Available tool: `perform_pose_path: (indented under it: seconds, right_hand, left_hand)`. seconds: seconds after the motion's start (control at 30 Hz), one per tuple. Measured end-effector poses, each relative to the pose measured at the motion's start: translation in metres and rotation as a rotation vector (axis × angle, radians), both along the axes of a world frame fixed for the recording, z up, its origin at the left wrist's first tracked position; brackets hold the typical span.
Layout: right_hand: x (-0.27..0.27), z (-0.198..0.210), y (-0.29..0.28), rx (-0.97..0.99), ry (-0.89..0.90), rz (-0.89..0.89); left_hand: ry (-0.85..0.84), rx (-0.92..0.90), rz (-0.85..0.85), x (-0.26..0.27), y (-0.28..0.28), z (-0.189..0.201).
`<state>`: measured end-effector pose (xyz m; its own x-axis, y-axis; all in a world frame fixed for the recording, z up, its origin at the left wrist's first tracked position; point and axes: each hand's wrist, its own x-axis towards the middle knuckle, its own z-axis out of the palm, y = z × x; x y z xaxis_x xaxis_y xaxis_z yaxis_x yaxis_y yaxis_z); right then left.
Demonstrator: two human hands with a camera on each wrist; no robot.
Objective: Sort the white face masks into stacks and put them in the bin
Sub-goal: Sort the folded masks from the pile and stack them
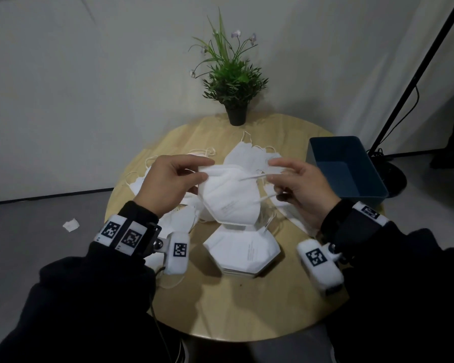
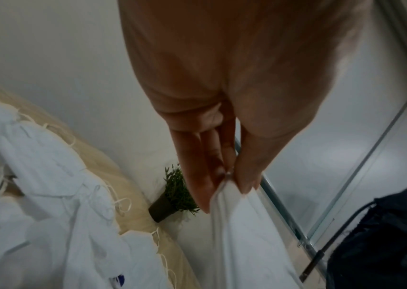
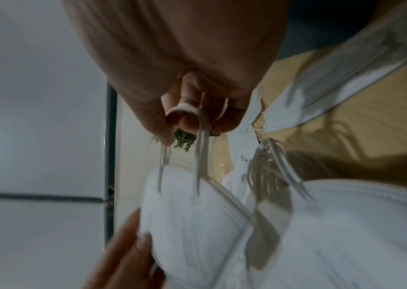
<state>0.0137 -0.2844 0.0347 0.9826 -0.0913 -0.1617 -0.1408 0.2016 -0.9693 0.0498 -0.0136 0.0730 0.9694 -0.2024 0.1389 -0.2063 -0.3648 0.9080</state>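
A folded white face mask [image 1: 230, 195] hangs in the air above the round wooden table [image 1: 236, 305]. My left hand [image 1: 176, 179] pinches its upper left corner; in the left wrist view thumb and fingers [image 2: 244, 176] clamp the mask's edge [image 2: 241, 234]. My right hand [image 1: 296, 184] holds the mask's ear loops [image 3: 201, 136] stretched to the right, hooked round curled fingers. Below it a neat stack of masks [image 1: 243, 251] lies on the table. Loose masks [image 1: 249, 153] are scattered behind and to the left [image 2: 49, 176]. The blue bin [image 1: 346, 169] stands at the table's right edge, with nothing seen inside.
A potted plant [image 1: 233, 79] stands at the table's far edge. A black lamp stand [image 1: 393, 174] with its cable is on the floor behind the bin. A scrap of white paper [image 1: 70, 225] lies on the grey floor to the left.
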Motion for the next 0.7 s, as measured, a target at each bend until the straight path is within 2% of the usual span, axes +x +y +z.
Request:
perform_pose_path:
  seconds: [0.17, 0.27, 0.33, 0.47, 0.57, 0.7]
  right_hand:
    - [0.006, 0.008, -0.007, 0.243, 0.044, -0.091]
    - [-0.002, 0.006, -0.004, 0.157, 0.129, 0.007]
    - [-0.01, 0.006, 0.0, 0.095, 0.154, 0.122]
    - [-0.027, 0.004, 0.003, -0.113, 0.11, 0.19]
    - [-0.038, 0.0, -0.005, -0.194, 0.163, 0.248]
    - [-0.052, -0.006, -0.006, -0.324, 0.246, 0.347]
  left_hand:
    - [0.215, -0.315, 0.142, -0.007, -0.003, -0.003]
    - [0.38, -0.5, 0.255, -0.01, -0.007, -0.012]
    - [0.455, -0.537, 0.282, -0.014, -0.011, -0.018]
    - [0.516, -0.394, 0.172, -0.029, -0.012, -0.019]
    - [0.529, -0.228, 0.079, -0.04, -0.001, -0.016]
    - [0.51, -0.06, 0.043, -0.052, 0.01, -0.022]
